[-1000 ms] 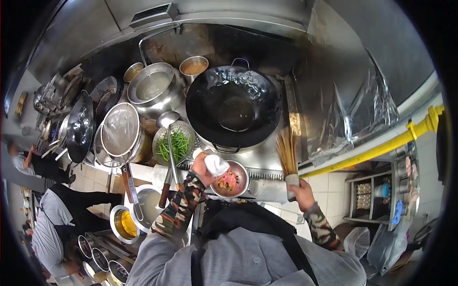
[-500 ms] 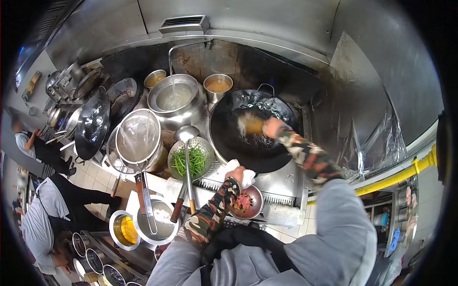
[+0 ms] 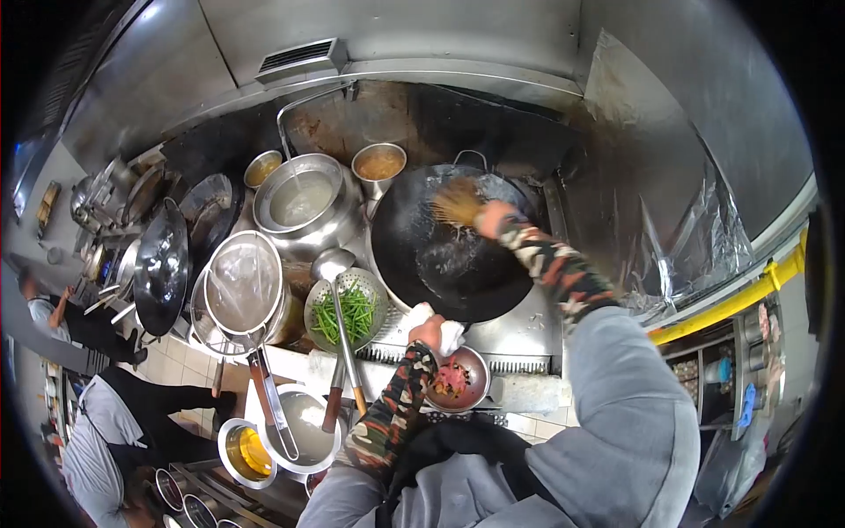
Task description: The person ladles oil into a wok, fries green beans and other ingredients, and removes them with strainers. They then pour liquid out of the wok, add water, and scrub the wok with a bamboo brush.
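My right hand point(image 3: 495, 220) is closed round a bamboo wok brush point(image 3: 456, 202), whose bristles are over the far side of a large black wok point(image 3: 414, 273). Water glistens inside the wok. At the wok's near rim, my left hand point(image 3: 426, 333) grips a folded white cloth point(image 3: 451, 338). Just below that hand sits a metal bowl point(image 3: 482, 378) with pink pieces and dark bits. To its left, cut green vegetables point(image 3: 352, 312) lie in a perforated strainer point(image 3: 380, 304), and a steel ladle point(image 3: 332, 263) rests across it.
A water-filled pot point(image 3: 304, 227) stands under a tap point(image 3: 283, 132), beside a small pot of brownish liquid point(image 3: 378, 165). A mesh strainer point(image 3: 244, 282) lies left. Another black wok point(image 3: 162, 268) leans farther left. Two people are at the left; a yellow pipe point(image 3: 731, 305) runs right.
My right hand has swept the brush up toward the wok's far side. My left hand stays at the near rim with the cloth. The whole view has shifted slightly.
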Motion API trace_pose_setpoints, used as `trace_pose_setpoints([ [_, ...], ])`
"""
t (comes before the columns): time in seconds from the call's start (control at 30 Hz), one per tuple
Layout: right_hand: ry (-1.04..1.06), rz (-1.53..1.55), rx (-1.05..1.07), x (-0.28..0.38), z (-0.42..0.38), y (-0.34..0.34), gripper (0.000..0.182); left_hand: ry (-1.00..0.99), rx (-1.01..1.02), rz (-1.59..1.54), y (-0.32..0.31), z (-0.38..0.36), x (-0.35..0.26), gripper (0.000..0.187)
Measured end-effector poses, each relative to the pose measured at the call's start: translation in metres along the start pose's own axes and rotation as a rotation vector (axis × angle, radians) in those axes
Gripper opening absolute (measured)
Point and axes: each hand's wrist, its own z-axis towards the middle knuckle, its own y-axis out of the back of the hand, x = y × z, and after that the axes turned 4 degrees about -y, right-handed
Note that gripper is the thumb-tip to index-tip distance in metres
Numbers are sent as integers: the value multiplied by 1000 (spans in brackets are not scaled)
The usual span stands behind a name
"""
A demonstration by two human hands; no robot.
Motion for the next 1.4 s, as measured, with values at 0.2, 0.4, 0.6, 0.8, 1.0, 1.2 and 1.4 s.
trace_pose_setpoints([
  [0.2, 128, 474, 320, 51, -141, 36, 39, -11, 130, 202, 3, -6, -15, 14],
  [0.4, 106, 152, -5, -31, -29, 8, 16, 343, 35, -165, -2, 14, 4, 18],
  [0.6, -254, 801, 361, 86, -97, 42, 58, 462, -25, -449, -3, 5, -17, 15],
  [0.8, 179, 63, 174, -7, -62, 35, 49, 678, -67, -630, -2, 19, -4, 15],
  [1.0, -29, 981, 136, 81, -61, 20, 54, 490, -20, -595, 3, 37, 30, 17],
  [1.2, 75, 536, 624, 26, -238, 130, 68, 53, -8, 66, 58, 26, 38, 15],
  [1.4, -205, 219, 221, -87, -283, 126, 64, -228, -32, 1128, 63, -21, -57, 25],
])
